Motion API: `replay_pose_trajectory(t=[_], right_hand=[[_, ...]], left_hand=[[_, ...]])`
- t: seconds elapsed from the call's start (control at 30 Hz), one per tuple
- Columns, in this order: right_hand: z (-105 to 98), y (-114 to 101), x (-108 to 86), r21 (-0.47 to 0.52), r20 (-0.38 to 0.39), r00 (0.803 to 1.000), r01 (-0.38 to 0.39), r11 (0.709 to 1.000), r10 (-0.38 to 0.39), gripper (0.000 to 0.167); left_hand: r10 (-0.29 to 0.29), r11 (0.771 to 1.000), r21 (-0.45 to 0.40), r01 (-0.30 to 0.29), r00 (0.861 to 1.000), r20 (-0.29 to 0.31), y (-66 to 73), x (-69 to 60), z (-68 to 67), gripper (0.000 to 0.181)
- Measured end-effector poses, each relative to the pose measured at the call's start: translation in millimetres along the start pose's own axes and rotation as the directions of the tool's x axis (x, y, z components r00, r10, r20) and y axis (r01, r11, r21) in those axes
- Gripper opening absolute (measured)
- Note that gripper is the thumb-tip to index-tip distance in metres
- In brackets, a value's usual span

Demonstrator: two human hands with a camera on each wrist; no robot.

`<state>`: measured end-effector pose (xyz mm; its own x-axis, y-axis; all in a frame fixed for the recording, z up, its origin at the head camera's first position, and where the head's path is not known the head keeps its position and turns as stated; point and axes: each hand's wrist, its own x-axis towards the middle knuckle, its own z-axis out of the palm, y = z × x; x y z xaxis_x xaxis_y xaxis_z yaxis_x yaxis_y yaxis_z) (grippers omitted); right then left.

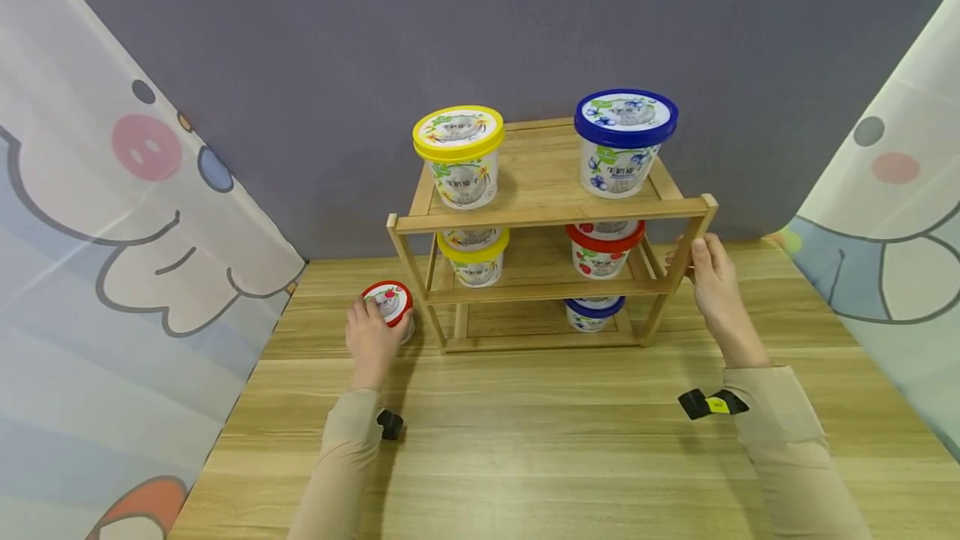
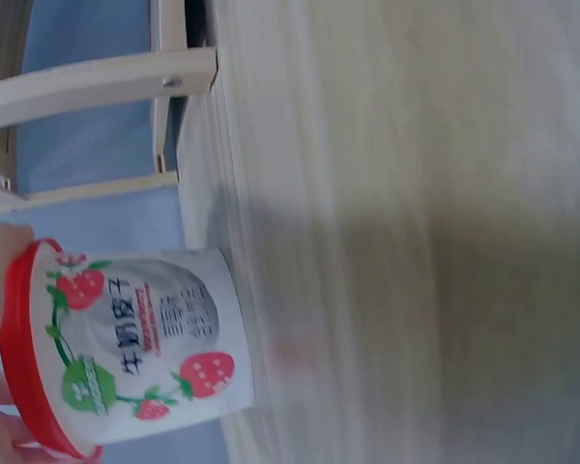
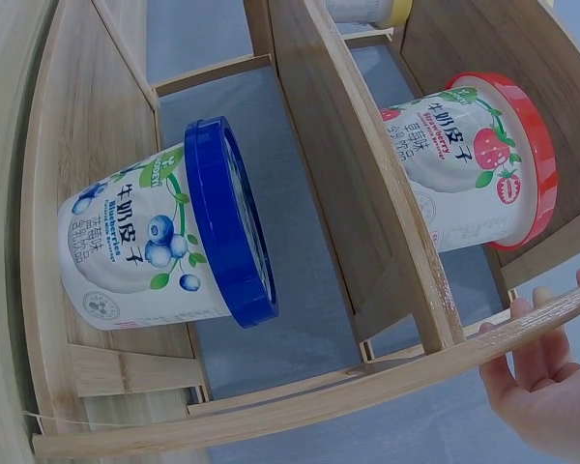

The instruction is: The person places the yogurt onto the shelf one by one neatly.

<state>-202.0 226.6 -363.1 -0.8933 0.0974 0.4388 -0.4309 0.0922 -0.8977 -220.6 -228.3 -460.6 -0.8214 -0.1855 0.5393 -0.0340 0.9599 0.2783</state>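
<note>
At the rack's left, my left hand [image 1: 372, 340] grips a white tub with a red lid [image 1: 390, 300] from above, fingers across the lid and thumb at its side. Strawberries decorate this strawberry tub [image 2: 155, 338] in the left wrist view, where its base is at the wooden tabletop. My right hand [image 1: 717, 294] holds the right front post of a three-level wooden rack [image 1: 555, 211]. In the right wrist view, the fingers [image 3: 530, 358] lie against that post.
The top shelf carries a yellow-lidded tub [image 1: 459, 157] and a blue-lidded tub [image 1: 625, 142]. On the middle shelf stand a yellow-lidded tub [image 1: 477, 261] and a red-lidded tub [image 1: 602, 255]. A blue-lidded tub [image 1: 592, 317] occupies the bottom shelf's right. Printed curtains [image 1: 202, 207] flank the table.
</note>
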Motion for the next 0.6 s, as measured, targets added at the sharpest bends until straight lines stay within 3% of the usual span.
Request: replay_pose_trajectory(t=[0.1,0.17,0.27,0.37,0.6], right_hand=[[0,0,0.0,0.003,0.003,1.0,0.0,1.0,0.0,0.02],[0,0,0.2,0.001,0.005,1.0,-0.001,1.0,0.001,0.019],[0,1,0.4,-0.005,0.008,1.0,-0.003,1.0,0.003,0.02],[0,1,0.3,-0.001,0.005,1.0,0.001,1.0,-0.001,0.02],[0,0,0.4,0.0,-0.01,1.0,0.007,1.0,-0.007,0.02]], left_hand=[[0.047,0.997,-0.051,-0.052,0.994,-0.098,-5.6,-0.3,3.8,0.067],[0.04,0.992,-0.112,-0.052,0.994,-0.106,-8.8,-0.9,5.1,0.066],[-0.019,0.971,-0.239,0.008,0.999,-0.043,-10.6,-2.0,3.8,0.066],[-0.091,0.928,-0.359,0.099,0.995,0.039,-11.3,-1.9,2.0,0.067],[-0.163,0.838,-0.5,0.219,0.975,0.152,-16.1,1.0,2.4,0.07]])
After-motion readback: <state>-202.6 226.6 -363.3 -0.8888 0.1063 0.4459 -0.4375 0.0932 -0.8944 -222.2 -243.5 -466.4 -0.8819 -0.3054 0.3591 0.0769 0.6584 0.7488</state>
